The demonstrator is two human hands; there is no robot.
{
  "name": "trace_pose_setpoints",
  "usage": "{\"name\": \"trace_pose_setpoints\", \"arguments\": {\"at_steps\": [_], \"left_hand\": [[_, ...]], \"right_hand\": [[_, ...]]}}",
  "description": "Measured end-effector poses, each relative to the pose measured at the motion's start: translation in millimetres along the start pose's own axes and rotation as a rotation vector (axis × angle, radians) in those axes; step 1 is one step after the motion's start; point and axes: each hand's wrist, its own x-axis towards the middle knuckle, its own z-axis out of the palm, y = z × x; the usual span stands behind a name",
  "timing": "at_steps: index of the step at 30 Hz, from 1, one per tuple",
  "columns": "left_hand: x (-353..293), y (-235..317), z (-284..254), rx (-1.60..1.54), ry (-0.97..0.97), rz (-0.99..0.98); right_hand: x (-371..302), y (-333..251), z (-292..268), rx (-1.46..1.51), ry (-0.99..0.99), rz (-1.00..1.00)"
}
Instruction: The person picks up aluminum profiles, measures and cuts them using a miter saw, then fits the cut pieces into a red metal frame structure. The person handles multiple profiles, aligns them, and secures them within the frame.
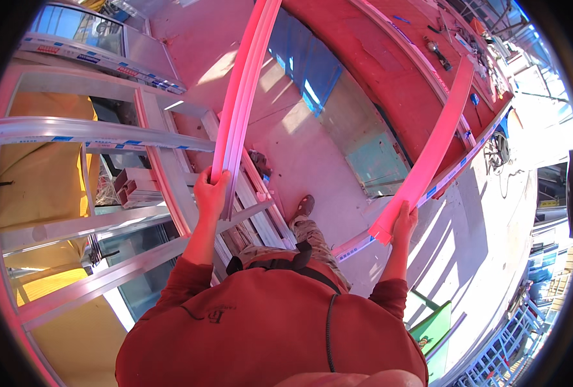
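Note:
Two long profiles, tinted pink in this light, extend away from me. My left hand [211,187] is closed round the near part of a long grooved profile [242,97], which runs up past the top of the view. My right hand [403,223] grips the near end of a wider, flatter strip [431,151], its fingers partly hidden behind it. That strip slants across the edge of a red-topped workbench [373,74], and its far end lies over the bench near some tools. Whether it rests on the bench I cannot tell.
At left stands a metal frame rack [86,226] with a silver profile [99,131] across it. Hand tools [438,57] lie on the bench's far right. Blue sheeting [309,71] hangs at the bench's side. A green object [433,332] stands behind my right elbow.

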Motion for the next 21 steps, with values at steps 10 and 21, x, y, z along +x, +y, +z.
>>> {"name": "trace_pose_setpoints", "arguments": {"at_steps": [10,21], "left_hand": [[155.7,76.6,204.7,-0.016,-0.235,0.161],[238.8,199.1,467.1,-0.203,-0.548,0.027]], "right_hand": [[128.5,26.1,28.2,0.191,0.05,0.039],[177.0,-9.7,23.8,-0.037,0.086,0.075]]}}
